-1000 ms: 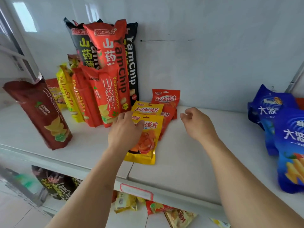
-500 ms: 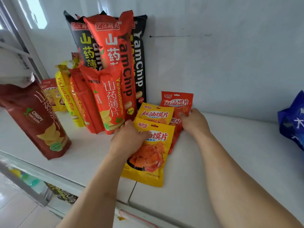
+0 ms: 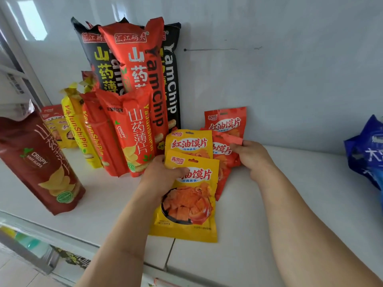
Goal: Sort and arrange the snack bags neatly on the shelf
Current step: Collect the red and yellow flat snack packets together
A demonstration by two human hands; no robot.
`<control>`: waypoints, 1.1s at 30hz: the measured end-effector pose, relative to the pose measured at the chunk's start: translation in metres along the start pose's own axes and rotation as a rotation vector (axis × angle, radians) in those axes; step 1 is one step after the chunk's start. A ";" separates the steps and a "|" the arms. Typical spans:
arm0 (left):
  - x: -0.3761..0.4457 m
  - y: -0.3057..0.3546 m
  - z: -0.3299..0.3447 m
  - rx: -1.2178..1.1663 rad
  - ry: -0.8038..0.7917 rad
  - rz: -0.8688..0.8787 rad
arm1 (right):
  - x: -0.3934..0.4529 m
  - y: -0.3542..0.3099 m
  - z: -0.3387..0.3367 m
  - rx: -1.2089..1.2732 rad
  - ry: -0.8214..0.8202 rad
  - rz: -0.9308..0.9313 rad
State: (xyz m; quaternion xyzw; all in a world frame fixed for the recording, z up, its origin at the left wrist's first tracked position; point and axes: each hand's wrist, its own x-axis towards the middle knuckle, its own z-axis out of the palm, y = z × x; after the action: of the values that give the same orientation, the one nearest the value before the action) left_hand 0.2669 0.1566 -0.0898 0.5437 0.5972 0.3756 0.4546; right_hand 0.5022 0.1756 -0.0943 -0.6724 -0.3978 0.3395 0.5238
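Observation:
Two small yellow snack bags lie overlapped on the white shelf (image 3: pixel 290 204). My left hand (image 3: pixel 163 175) grips the front yellow bag (image 3: pixel 186 206) at its top left corner; the rear yellow bag (image 3: pixel 189 142) peeks out behind it. To their right lie two small red bags. My right hand (image 3: pixel 251 155) pinches the nearer red bag (image 3: pixel 222 154) by its upper right edge, while the far red bag (image 3: pixel 226 121) leans against the back wall. Tall yam chip bags stand at the left: a red one (image 3: pixel 143 65), black ones (image 3: pixel 172 85) and shorter red (image 3: pixel 132 129) and yellow (image 3: pixel 76 125) ones.
A dark red pouch of crispy yam slices (image 3: pixel 41 166) stands near the shelf's front left edge. Blue chip bags (image 3: pixel 366 152) sit at the far right. More bags lie on a lower shelf (image 3: pixel 72 259) below the front edge.
My right hand reached left from mid-shelf and closed on the nearer red bag. My left hand stayed on the front yellow bag. The view moved closer and leftward.

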 end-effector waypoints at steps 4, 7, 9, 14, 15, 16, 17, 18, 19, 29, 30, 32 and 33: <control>0.000 -0.001 -0.001 -0.173 -0.085 -0.020 | -0.004 0.003 -0.010 0.068 0.051 0.012; -0.001 0.003 0.000 -0.308 -0.150 -0.043 | -0.011 0.003 -0.020 0.111 0.095 0.010; -0.003 0.005 0.004 -0.368 -0.195 -0.065 | -0.014 0.004 -0.027 0.140 0.125 0.016; -0.007 0.013 0.017 -0.443 -0.316 -0.080 | -0.019 0.004 -0.053 0.156 0.231 0.002; -0.007 0.016 0.019 -0.433 -0.324 -0.066 | -0.021 0.004 -0.059 0.155 0.254 0.000; -0.006 0.018 0.021 -0.420 -0.330 -0.052 | -0.022 0.005 -0.065 0.150 0.273 0.000; -0.006 0.020 0.024 -0.407 -0.337 -0.050 | -0.023 0.006 -0.070 0.139 0.291 0.003; -0.007 0.023 0.026 -0.398 -0.353 -0.056 | -0.024 0.007 -0.076 0.126 0.305 0.004; -0.008 0.025 0.030 -0.392 -0.374 -0.066 | -0.024 0.008 -0.080 0.114 0.319 0.007; -0.008 0.047 0.075 -0.368 -0.445 -0.105 | -0.016 0.020 -0.116 -0.178 0.425 0.086; -0.007 0.048 0.079 -0.368 -0.448 -0.104 | -0.016 0.021 -0.119 -0.230 0.429 0.095; -0.005 0.050 0.089 -0.364 -0.455 -0.107 | -0.018 0.022 -0.121 -0.300 0.446 0.099; -0.004 0.051 0.093 -0.361 -0.460 -0.109 | -0.019 0.023 -0.122 -0.341 0.466 0.095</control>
State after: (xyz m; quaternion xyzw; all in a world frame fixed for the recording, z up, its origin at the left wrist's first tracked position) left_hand 0.3716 0.1551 -0.0692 0.4922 0.4304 0.3174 0.6869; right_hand 0.6038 0.1025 -0.0889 -0.8285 -0.2864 0.1281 0.4639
